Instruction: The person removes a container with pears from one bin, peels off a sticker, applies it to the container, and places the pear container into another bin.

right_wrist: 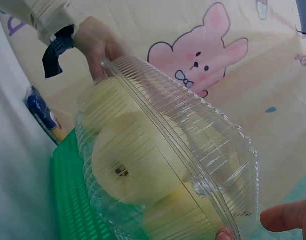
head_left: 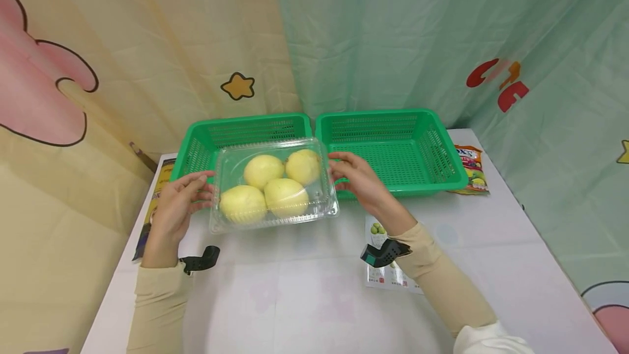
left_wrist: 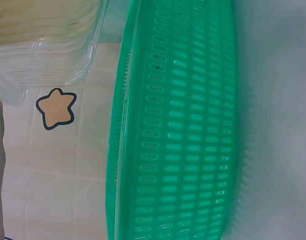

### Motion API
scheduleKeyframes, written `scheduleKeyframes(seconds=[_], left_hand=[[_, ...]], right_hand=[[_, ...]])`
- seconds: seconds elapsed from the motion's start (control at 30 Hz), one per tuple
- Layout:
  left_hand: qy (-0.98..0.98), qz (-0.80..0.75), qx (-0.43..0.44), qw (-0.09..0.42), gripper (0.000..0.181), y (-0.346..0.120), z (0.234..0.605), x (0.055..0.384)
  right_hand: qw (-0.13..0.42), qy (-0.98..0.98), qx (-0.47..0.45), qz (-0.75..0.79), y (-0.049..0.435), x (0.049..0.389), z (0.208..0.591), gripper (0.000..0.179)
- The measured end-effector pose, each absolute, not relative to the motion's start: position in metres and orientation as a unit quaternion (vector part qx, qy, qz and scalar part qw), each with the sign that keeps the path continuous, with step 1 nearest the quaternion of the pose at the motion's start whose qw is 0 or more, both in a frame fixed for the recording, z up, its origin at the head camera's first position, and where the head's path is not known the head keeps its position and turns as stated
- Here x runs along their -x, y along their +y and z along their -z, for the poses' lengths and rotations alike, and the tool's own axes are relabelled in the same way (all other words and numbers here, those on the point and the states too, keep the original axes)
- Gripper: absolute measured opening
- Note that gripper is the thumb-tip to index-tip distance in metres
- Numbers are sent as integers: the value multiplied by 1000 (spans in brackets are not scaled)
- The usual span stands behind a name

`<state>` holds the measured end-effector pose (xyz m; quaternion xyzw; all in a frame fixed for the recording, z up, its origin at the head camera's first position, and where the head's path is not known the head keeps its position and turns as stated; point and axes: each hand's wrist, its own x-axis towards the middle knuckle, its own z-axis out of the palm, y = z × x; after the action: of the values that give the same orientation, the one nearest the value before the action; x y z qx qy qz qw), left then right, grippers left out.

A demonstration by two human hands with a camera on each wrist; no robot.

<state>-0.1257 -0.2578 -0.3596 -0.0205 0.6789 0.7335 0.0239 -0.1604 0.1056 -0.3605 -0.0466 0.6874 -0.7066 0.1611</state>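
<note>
A clear plastic clamshell box [head_left: 233, 164] is held up level with the near rims of the baskets. Several pale yellow, pear-like fruits [head_left: 286, 197] lie inside, and its lid looks closed. My left hand [head_left: 176, 206] holds the box's left end, fingers at the edge. At the other end, my right hand [head_left: 366, 186] has its fingers on the side. In the right wrist view, the right thumb [right_wrist: 285, 217] stands off the plastic while a fingertip [right_wrist: 224, 234] meets the rim. The left wrist view catches only a corner of the box [left_wrist: 53, 65].
Two green plastic baskets stand side by side behind: the left basket [head_left: 196, 146] partly behind the box, the right basket [head_left: 388, 160] with nothing in it. Snack bags lie at the left [head_left: 153, 206] and right [head_left: 473, 171]. A printed card [head_left: 375, 277] lies under the right wrist.
</note>
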Motion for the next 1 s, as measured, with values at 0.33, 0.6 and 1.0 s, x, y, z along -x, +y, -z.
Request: scheduleKeyframes(seconds=[0.33,0.6,1.0], left_hand=[[668,-743,23,40,15,-258,364,118],[669,-742,15,40,16,-257,366,113],[669,-742,18,41,17,-251,368,101]], right_hand=[[169,693,50,699,110,154,366,48],[167,691,59,701,114,148,364,49],[172,683,66,707,123,137,368,48]])
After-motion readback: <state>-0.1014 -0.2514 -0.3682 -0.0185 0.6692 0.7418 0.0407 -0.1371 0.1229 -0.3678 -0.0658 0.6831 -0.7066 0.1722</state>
